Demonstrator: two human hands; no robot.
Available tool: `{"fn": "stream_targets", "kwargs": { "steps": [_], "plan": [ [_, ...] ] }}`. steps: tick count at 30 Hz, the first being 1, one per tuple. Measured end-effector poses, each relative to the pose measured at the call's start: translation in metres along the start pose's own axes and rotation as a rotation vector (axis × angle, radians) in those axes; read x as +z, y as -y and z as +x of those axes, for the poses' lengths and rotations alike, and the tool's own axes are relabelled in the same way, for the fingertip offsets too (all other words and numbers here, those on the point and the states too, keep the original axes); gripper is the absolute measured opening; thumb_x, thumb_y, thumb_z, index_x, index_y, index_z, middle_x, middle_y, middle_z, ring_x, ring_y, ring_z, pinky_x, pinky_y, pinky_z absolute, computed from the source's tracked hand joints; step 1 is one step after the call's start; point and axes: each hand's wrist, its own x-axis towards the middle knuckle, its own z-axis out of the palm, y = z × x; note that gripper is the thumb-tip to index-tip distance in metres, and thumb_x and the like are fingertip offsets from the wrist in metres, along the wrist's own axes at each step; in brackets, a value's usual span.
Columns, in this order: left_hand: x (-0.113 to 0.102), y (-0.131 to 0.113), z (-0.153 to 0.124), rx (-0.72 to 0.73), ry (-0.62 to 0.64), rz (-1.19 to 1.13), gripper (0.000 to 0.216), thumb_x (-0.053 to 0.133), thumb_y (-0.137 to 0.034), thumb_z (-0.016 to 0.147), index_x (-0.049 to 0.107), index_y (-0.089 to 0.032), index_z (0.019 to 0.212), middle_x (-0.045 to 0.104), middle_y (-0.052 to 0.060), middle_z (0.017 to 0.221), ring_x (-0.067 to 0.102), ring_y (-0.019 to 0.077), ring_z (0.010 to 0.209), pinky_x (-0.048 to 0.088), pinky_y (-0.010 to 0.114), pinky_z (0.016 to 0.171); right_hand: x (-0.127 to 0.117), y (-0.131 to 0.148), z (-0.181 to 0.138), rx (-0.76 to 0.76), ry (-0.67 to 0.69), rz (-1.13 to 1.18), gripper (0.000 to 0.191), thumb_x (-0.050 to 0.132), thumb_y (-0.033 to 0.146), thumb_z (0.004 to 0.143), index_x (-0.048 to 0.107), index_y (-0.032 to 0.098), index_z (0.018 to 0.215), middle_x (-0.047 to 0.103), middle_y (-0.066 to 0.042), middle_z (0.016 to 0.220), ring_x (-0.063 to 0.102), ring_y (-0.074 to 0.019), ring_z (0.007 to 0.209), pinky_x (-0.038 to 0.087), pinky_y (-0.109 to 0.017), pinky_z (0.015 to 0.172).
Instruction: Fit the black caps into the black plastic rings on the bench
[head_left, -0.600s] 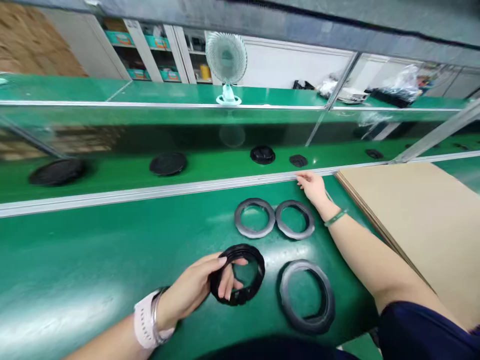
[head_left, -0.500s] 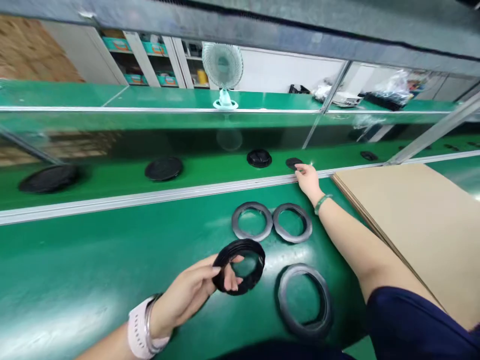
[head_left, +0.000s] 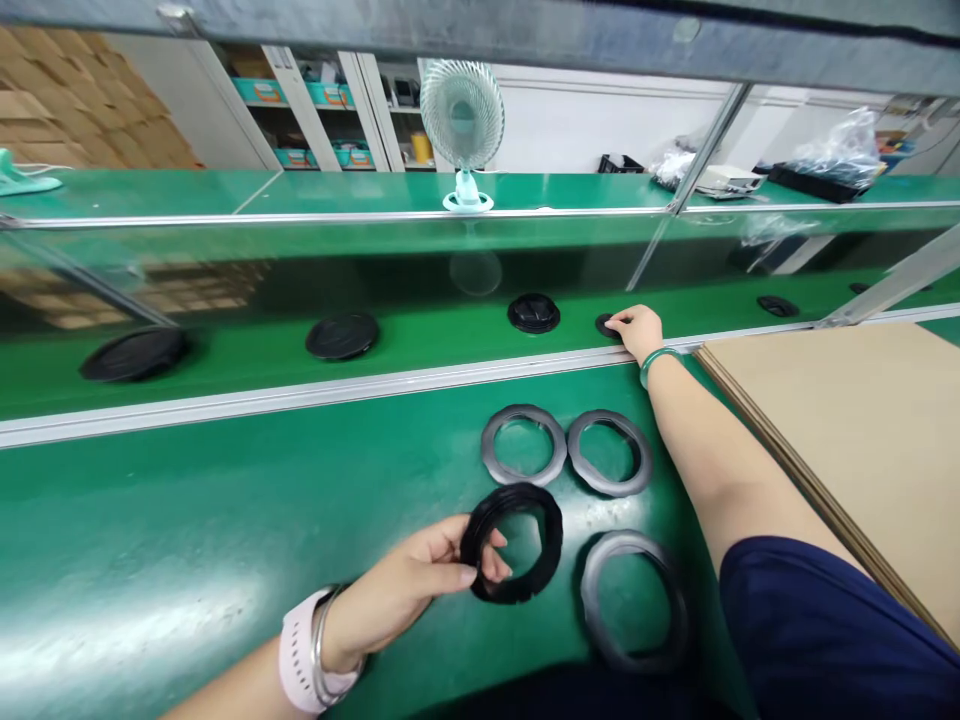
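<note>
My left hand (head_left: 420,580) is closed on the edge of a black plastic ring (head_left: 551,545), tilted above the green worktop with its open middle showing. My right hand (head_left: 639,331) reaches over the metal rail, its fingertips pinched on a small black disc (head_left: 604,324) that lies on the green belt. Part of the disc is hidden under the fingers. Below the rail, two grey rings, a left one (head_left: 489,446) and a right one (head_left: 646,460), lie side by side. A larger grey ring (head_left: 592,590) is nearer to me.
Along the green belt (head_left: 442,345) lie a ribbed black round part (head_left: 534,313), a flat black disc (head_left: 342,336) and other black parts. Brown cardboard sheets (head_left: 840,400) are stacked at the right. A metal beam (head_left: 480,40) crosses overhead; a fan (head_left: 463,115) stands behind.
My right fingers have closed on the small disc at the belt. The ring in my left hand has turned more toward me. The whole view has shifted a little to the left.
</note>
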Motion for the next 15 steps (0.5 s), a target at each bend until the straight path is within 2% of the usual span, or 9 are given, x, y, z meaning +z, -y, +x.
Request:
{"fn": "stream_targets", "kwargs": {
  "steps": [3, 5, 7, 10, 12, 15],
  "plan": [
    [0.000, 0.000, -0.001, 0.020, 0.026, 0.091, 0.034, 0.075, -0.019, 0.081, 0.061, -0.020, 0.111, 0.069, 0.004, 0.096, 0.066, 0.0241, 0.107, 0.046, 0.040, 0.099, -0.001, 0.003, -0.002, 0.005, 0.030, 0.013, 0.007, 0.077, 0.018, 0.077, 0.074, 0.015, 0.082, 0.068, -0.009, 0.097, 0.060, -0.0231, 0.090, 0.046, -0.035, 0.088],
    [0.001, -0.002, -0.002, 0.010, 0.040, 0.126, 0.032, 0.077, -0.021, 0.079, 0.061, -0.019, 0.106, 0.070, 0.006, 0.101, 0.065, 0.0250, 0.109, 0.047, 0.041, 0.099, -0.002, 0.006, -0.004, 0.011, 0.027, 0.022, 0.004, 0.076, 0.017, 0.077, 0.073, 0.015, 0.079, 0.067, -0.009, 0.095, 0.060, -0.0234, 0.089, 0.046, -0.036, 0.089],
    [0.001, -0.007, -0.004, -0.011, 0.037, 0.152, 0.027, 0.076, -0.024, 0.079, 0.064, -0.016, 0.101, 0.069, 0.008, 0.106, 0.065, 0.0228, 0.103, 0.049, 0.038, 0.094, -0.005, 0.011, -0.006, 0.013, -0.005, 0.035, 0.004, 0.074, 0.018, 0.079, 0.071, 0.016, 0.077, 0.066, -0.008, 0.096, 0.060, -0.0238, 0.091, 0.046, -0.038, 0.093],
    [0.001, -0.011, -0.005, -0.031, -0.018, 0.217, 0.017, 0.073, -0.023, 0.078, 0.069, -0.014, 0.092, 0.069, 0.005, 0.096, 0.063, 0.0163, 0.087, 0.050, 0.029, 0.084, -0.017, 0.027, -0.019, 0.017, -0.098, 0.070, 0.004, 0.070, 0.020, 0.083, 0.071, 0.016, 0.083, 0.065, -0.009, 0.100, 0.060, -0.0227, 0.094, 0.047, -0.038, 0.094],
    [0.003, -0.011, -0.005, -0.042, -0.079, 0.279, 0.016, 0.074, -0.020, 0.074, 0.069, -0.014, 0.088, 0.070, 0.004, 0.089, 0.063, 0.0150, 0.084, 0.050, 0.028, 0.082, -0.031, 0.047, -0.041, -0.010, -0.163, 0.152, 0.007, 0.069, 0.020, 0.084, 0.072, 0.014, 0.086, 0.066, -0.008, 0.095, 0.061, -0.0209, 0.087, 0.050, -0.036, 0.088],
    [0.009, -0.003, -0.001, -0.017, -0.227, 0.337, 0.027, 0.079, -0.017, 0.068, 0.064, -0.015, 0.090, 0.072, 0.004, 0.091, 0.067, 0.0169, 0.085, 0.052, 0.031, 0.083, -0.059, 0.094, -0.097, -0.158, -0.177, 0.343, 0.008, 0.071, 0.022, 0.083, 0.073, 0.014, 0.083, 0.066, -0.005, 0.083, 0.061, -0.0186, 0.077, 0.051, -0.033, 0.077]
  ]
}}
